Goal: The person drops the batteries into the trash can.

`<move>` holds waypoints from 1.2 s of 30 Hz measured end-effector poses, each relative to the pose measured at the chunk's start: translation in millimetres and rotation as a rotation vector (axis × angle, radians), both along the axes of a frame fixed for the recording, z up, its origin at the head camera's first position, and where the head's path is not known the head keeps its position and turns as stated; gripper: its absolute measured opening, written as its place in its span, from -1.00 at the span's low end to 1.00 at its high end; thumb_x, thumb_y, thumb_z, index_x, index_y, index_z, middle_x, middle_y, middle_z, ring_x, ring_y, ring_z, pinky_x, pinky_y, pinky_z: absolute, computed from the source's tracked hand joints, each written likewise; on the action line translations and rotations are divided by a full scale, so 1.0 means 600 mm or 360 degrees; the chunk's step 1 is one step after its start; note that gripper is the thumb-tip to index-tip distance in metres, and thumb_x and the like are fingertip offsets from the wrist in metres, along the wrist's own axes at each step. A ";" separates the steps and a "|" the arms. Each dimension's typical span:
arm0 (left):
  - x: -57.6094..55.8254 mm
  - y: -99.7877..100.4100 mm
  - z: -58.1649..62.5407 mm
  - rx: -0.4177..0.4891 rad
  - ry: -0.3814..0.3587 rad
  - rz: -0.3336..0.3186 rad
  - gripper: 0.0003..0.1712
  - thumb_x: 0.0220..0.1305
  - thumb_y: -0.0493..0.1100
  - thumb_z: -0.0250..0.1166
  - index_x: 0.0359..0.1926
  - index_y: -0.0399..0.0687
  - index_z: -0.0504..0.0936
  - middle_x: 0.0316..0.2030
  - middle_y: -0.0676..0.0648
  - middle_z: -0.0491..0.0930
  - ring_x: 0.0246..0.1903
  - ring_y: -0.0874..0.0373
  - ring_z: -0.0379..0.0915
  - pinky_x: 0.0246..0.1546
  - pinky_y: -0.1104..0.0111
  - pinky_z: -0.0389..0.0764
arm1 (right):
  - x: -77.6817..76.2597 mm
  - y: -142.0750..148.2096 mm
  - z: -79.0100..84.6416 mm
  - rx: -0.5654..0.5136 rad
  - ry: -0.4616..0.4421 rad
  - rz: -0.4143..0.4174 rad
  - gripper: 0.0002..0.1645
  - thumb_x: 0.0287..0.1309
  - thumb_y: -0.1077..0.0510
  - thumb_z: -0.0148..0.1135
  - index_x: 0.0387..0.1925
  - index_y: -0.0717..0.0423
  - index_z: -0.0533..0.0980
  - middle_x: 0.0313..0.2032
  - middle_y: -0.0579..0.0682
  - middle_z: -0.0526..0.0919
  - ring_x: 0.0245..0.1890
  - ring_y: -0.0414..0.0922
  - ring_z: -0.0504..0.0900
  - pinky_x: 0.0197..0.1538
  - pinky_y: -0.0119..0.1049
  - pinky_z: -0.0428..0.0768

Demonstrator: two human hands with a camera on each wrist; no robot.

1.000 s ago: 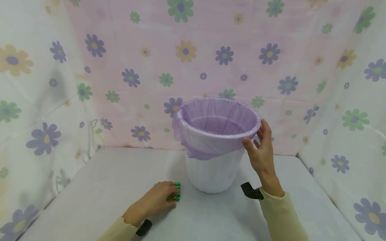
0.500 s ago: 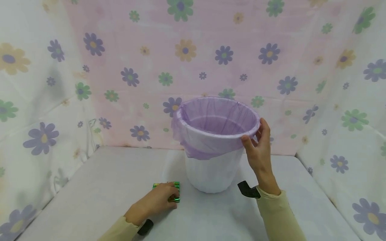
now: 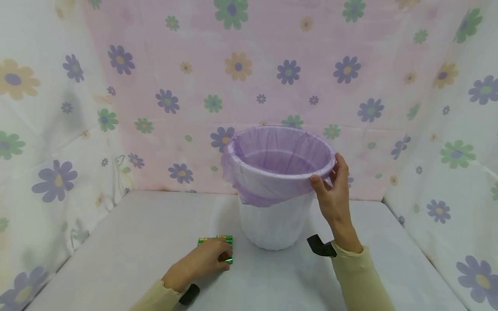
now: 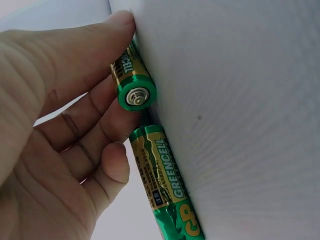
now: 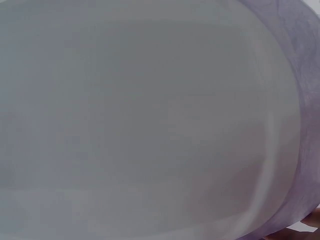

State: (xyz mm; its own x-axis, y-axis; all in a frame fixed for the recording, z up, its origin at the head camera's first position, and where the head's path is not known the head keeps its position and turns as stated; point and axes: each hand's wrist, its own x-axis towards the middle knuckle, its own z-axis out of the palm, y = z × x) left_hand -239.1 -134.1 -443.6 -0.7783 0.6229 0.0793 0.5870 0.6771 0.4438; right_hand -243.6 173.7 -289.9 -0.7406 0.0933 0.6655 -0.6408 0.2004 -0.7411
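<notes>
My left hand point(image 3: 203, 259) pinches a green-gold cylindrical battery point(image 4: 133, 80) left of the purple-lined white plastic bin point(image 3: 274, 226) my right hand point(image 3: 335, 199) holds.

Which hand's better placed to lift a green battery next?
Most likely the left hand: it is curled around a battery, while the right hand is up holding the rim of the white bin.

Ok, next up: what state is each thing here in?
Gripped battery: in the left hand, one end exposed.
Other batteries: on the table, partly hidden by that hand.
White bin: standing, top open, lined.
Purple liner: folded over the bin's top, hanging unevenly outside.
Right hand: holding the bin's lined edge.
</notes>
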 end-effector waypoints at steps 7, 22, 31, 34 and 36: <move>0.000 0.001 -0.001 -0.0010 -0.0002 -0.0001 -0.87 -0.04 -0.12 0.39 -0.43 0.10 0.60 -0.51 0.28 0.43 -0.48 0.38 0.32 -0.44 0.49 0.39 | 0.002 0.001 -0.002 0.0009 0.0013 0.0006 -0.06 0.07 -0.07 0.18 0.34 0.09 -0.08 0.20 0.21 0.12 0.17 0.19 0.21 0.15 0.11 0.20; -0.001 0.001 0.008 0.0120 -0.0068 -0.0022 -0.88 -0.01 -0.12 0.37 -0.40 0.12 0.60 -0.48 0.27 0.45 -0.47 0.39 0.35 -0.43 0.49 0.42 | -0.010 0.007 -0.008 -0.0040 -0.0024 0.0033 -0.07 0.07 -0.09 0.20 0.34 0.00 -0.08 0.23 0.14 0.12 0.20 0.15 0.19 0.15 0.12 0.20; 0.005 -0.006 0.043 0.0315 -0.0028 -0.0118 -0.84 -0.02 -0.15 0.38 -0.36 0.06 0.59 -0.44 0.22 0.46 -0.46 0.39 0.37 -0.43 0.51 0.46 | -0.033 0.019 -0.025 -0.0043 0.0014 0.0033 -0.09 0.06 -0.10 0.20 0.34 -0.12 -0.05 0.22 0.07 0.14 0.19 0.11 0.22 0.14 0.09 0.22; 0.010 -0.008 0.063 0.0313 -0.0024 -0.0106 -0.86 0.02 -0.15 0.36 -0.34 0.06 0.60 -0.42 0.20 0.48 -0.45 0.37 0.38 -0.41 0.50 0.46 | -0.032 0.018 -0.025 -0.0057 0.0013 0.0032 -0.09 0.05 -0.15 0.19 0.34 -0.10 -0.04 0.22 0.08 0.14 0.18 0.11 0.21 0.13 0.08 0.23; 0.013 -0.011 0.078 0.0306 0.0001 -0.0101 -0.86 0.03 -0.14 0.35 -0.33 0.05 0.60 -0.42 0.20 0.49 -0.45 0.36 0.39 -0.41 0.49 0.46 | -0.032 0.017 -0.024 -0.0063 0.0007 0.0027 -0.11 0.07 -0.15 0.16 0.33 -0.08 -0.03 0.21 0.09 0.15 0.18 0.11 0.21 0.12 0.04 0.25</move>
State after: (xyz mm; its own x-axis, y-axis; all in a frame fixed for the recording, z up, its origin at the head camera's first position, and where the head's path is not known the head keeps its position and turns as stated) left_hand -231.6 -140.7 -396.6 -0.7378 0.6441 0.2020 0.6262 0.5414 0.5610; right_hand -262.7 183.6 -304.3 -0.7393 0.1070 0.6649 -0.6472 0.1599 -0.7454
